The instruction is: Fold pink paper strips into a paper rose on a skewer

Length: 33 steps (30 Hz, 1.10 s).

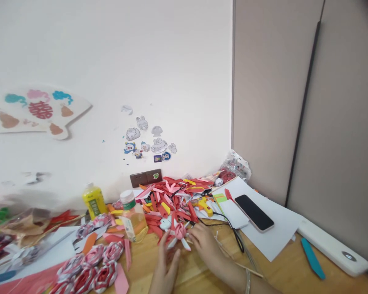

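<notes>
Left hand (162, 271) and right hand (207, 246) flanked a pink flower (180, 232)

With the flower as clock centre, the bare left hand lay at 7 o'clock, thumb and forefinger spread apart. The right hand, wearing a bracelet (248, 281), was at 4 o'clock, fingers curled at the flower's edge; whether they pinched it could not be told. The flower, ringed by white strips, sat between them near the front of the wooden table (202, 275), flanked perhaps to steady it. Striped rosettes (106, 275) clustered towards 8 o'clock, seemingly grouped out of the way. A drink bottle (135, 226) stood at 10; a phone (254, 212) lay towards 3 on white paper (271, 247). A yellow glue gun (205, 207) rested at 2, probably for easy reach, beside a heap of red strips (171, 200) at 12. Beyond, cartoon cutouts (158, 145) dotted the wall at 11.
</notes>
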Tool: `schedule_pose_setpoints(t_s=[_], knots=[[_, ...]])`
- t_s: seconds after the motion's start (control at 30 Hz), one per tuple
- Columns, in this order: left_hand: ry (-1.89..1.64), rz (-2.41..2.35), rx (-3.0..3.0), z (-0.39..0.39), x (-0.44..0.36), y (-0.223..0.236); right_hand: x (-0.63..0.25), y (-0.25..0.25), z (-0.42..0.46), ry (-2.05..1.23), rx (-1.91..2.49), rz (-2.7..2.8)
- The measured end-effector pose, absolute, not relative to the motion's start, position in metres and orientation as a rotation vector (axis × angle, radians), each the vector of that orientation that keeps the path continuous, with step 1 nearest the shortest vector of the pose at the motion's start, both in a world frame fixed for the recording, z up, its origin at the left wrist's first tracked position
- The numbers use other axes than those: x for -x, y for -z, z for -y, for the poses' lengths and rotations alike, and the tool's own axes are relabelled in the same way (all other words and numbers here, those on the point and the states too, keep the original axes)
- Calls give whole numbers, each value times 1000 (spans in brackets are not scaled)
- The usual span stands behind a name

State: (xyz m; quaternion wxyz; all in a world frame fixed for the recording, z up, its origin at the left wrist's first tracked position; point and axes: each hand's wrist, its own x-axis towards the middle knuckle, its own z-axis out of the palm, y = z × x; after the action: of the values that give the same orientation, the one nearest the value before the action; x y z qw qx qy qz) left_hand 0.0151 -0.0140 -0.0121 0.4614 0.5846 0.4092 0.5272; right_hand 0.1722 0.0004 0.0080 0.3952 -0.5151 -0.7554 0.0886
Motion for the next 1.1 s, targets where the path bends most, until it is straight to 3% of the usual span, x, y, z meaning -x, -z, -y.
schedule_pose_setpoints(t_s=[0.2,0.33,0.63,1.1], knots=[[-1354,-1113,-1108,3,1,-5,-192,-11,-13,-240,1042,2099],[-1035,-906,-957,5,-4,-5,-195,-7,-14,-382,836,2183],[-1136,-770,-799,5,-8,-12,-190,-3,-3,-973,973,1569],[-1141,-918,-1103,2,-10,9,-179,-3,1,-1070,1046,1508]])
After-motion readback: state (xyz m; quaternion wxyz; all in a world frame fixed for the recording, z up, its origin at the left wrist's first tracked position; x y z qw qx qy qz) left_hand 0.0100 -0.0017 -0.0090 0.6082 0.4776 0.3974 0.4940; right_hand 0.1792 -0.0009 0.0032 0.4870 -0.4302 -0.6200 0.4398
